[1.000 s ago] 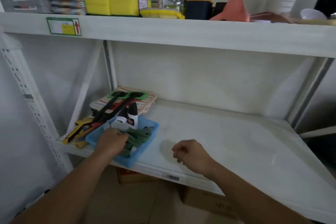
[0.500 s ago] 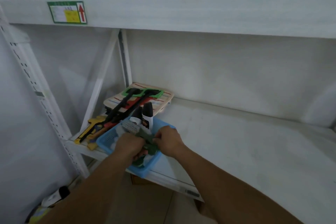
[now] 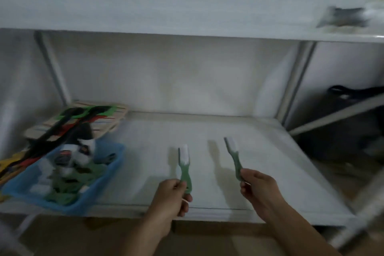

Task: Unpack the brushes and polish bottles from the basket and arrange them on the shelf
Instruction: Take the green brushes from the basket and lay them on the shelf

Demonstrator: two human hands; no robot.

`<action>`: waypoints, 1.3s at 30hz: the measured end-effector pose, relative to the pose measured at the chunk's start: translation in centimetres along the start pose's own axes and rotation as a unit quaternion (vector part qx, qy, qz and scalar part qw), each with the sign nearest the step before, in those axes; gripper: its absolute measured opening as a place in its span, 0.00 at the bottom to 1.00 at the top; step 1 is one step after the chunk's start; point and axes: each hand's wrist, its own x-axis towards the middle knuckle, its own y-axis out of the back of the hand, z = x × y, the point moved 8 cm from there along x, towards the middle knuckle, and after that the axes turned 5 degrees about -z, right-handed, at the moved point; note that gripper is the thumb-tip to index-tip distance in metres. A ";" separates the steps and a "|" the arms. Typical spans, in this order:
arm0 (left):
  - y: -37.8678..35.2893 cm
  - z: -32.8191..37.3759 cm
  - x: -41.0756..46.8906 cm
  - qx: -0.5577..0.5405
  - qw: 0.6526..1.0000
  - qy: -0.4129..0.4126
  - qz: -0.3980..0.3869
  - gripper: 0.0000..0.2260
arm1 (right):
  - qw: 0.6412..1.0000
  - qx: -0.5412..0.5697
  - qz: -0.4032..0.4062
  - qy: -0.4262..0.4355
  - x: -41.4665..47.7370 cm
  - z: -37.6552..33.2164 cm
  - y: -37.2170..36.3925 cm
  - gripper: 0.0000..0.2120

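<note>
A blue basket sits at the left front of the white shelf. Inside it lie several green brushes and black-capped polish bottles, blurred. My left hand grips the handle of a green brush with white bristles, held upright above the shelf's front. My right hand grips a second green brush, bristles pointing up and away, to the right of the first. Both brushes are clear of the basket and off the shelf surface.
Behind the basket lies a striped board with black, red and green tools. The upper shelf carries sponges, containers and a white cup. A metal upright bounds the right side. A dark bag sits beyond it.
Both hands have come out of the basket, each with a green brush, and moved right over the open shelf. The camera has swung right.
</note>
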 end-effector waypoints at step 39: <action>31.2 3.9 -2.6 0.413 0.855 0.014 0.313 0.18 | 0.774 -0.499 -0.298 0.252 -4.9 3.8 -34.7 0.09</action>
